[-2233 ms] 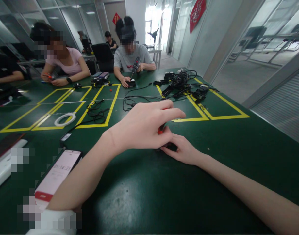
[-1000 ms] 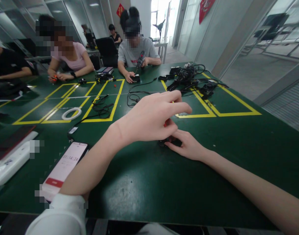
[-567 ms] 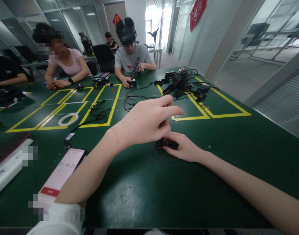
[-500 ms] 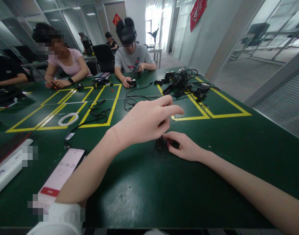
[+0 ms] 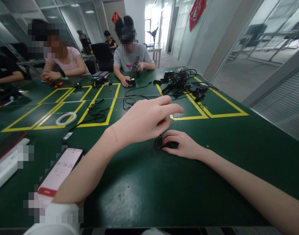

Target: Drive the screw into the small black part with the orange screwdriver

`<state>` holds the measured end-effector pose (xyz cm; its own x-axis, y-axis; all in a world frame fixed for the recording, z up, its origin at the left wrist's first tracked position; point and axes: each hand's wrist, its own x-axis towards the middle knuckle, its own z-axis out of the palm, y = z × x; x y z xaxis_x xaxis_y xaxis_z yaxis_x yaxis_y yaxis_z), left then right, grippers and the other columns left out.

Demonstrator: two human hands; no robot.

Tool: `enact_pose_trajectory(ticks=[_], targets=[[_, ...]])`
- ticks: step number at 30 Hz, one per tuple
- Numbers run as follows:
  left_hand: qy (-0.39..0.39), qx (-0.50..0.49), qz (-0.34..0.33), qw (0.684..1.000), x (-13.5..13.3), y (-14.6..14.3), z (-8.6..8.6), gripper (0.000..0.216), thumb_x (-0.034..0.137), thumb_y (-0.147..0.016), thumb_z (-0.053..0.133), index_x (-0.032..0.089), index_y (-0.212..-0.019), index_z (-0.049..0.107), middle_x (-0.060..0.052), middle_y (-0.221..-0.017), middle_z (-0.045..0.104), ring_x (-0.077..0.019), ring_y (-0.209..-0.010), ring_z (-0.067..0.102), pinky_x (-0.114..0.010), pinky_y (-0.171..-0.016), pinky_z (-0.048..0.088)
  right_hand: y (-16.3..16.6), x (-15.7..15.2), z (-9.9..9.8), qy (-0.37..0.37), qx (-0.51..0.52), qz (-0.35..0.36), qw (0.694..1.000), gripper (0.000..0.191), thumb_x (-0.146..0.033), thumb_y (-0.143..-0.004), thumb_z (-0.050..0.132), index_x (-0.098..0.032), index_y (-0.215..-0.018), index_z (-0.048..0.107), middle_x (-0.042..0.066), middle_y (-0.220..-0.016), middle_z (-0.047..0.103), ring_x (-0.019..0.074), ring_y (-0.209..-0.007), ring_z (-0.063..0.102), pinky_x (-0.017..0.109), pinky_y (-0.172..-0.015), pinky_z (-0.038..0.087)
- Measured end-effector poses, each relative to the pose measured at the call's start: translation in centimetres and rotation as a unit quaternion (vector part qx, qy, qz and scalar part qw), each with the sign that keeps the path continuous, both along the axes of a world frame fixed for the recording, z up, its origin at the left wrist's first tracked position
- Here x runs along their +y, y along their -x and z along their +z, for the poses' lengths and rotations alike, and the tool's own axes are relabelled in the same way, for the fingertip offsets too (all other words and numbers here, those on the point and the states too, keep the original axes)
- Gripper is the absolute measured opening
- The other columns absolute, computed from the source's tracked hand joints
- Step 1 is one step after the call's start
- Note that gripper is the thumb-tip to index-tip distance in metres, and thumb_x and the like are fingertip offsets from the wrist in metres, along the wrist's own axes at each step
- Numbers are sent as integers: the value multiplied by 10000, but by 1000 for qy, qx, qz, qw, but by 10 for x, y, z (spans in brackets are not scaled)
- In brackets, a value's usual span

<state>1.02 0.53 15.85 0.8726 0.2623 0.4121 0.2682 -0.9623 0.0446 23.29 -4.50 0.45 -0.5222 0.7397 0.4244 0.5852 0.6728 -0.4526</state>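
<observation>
Your left hand [image 5: 149, 119] has risen slightly, baring more of the black part [image 5: 158, 143] on the table [image 5: 188, 189]. Your right hand [image 5: 185, 145] curls at its right side; whether either hand's fingers grip anything, I cannot tell.

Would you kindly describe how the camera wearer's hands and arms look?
The left hand and right hand are bare, with no gloves or watch visible. A pale sleeve covers part of the left arm; none shows on the right arm.
</observation>
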Motion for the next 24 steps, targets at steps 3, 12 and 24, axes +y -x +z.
enact_pose_trajectory(ticks=[3,12,24], targets=[[3,1,6,1000,-1,-1,1,361,181,-957,498,190,-1246,714,-62,-1106,698,-153,-833,651,-281,-739,486,-1,1,-2,-5,6,9,1000,93,-257,-955,718,-203,-893,759,93,-980,761,244,-910,750,374,-794,623],[3,-6,-7,1000,1,-1,0,354,138,-961,469,169,-1218,711,-90,-1165,688,-151,-872,652,-280,-773,504,1,0,-1,47,13,25,998,185,-300,-1022,657,-216,-920,786,70,-966,765,206,-876,763,333,-781,618],[-7,-8,-23,1000,0,0,2,365,121,-928,473,157,-1186,730,-86,-1067,701,-185,-935,659,-302,-822,502,5,-3,8,112,106,-65,986,157,-327,-906,726,-202,-996,695,4,-780,678,167,-642,625,294,-616,536]])
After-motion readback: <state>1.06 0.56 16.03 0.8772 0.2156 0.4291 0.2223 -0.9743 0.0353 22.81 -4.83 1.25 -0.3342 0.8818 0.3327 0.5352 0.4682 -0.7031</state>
